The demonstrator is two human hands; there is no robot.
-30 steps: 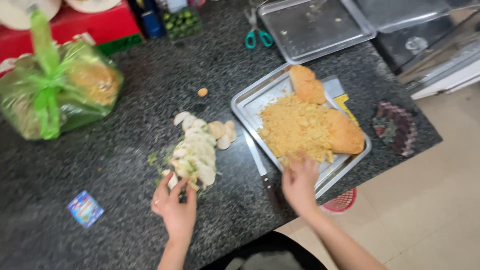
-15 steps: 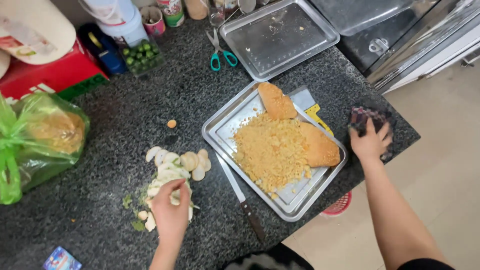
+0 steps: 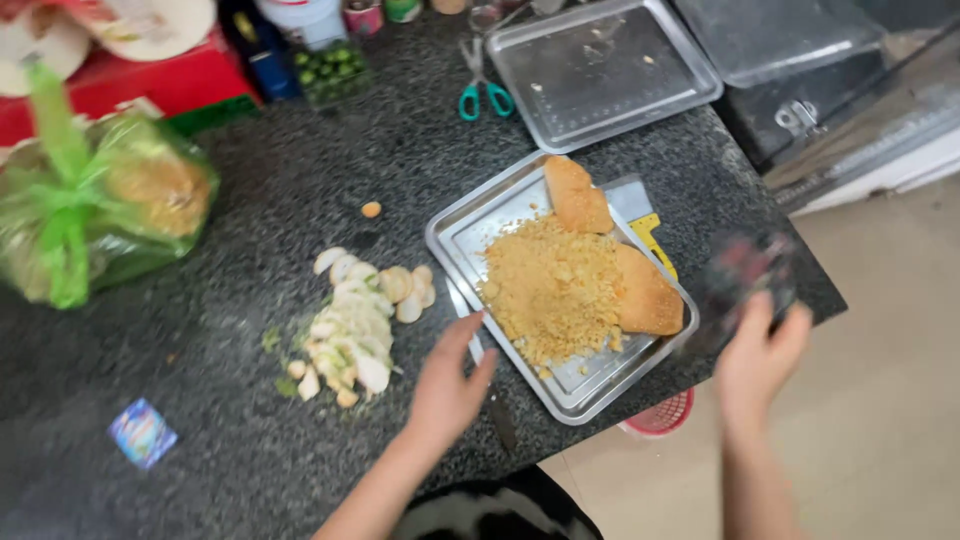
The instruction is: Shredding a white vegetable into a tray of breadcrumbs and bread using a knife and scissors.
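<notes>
I'm seeing the left hand (image 3: 447,385) hovering open-fingered over the knife (image 3: 487,385) beside the crumb tray (image 3: 455,240), near the counter's front edge. The right hand (image 3: 762,362) is gripping a blurred dark cloth (image 3: 750,275), I think, at the counter's right edge.

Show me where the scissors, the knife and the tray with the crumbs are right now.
scissors (image 3: 485,97), head view, on the teal handles.
knife (image 3: 500,425), head view, on the dark handle by the left hand (image 3: 447,385).
tray with the crumbs (image 3: 572,388), head view, on its bare metal bottom near the front corner.
</notes>
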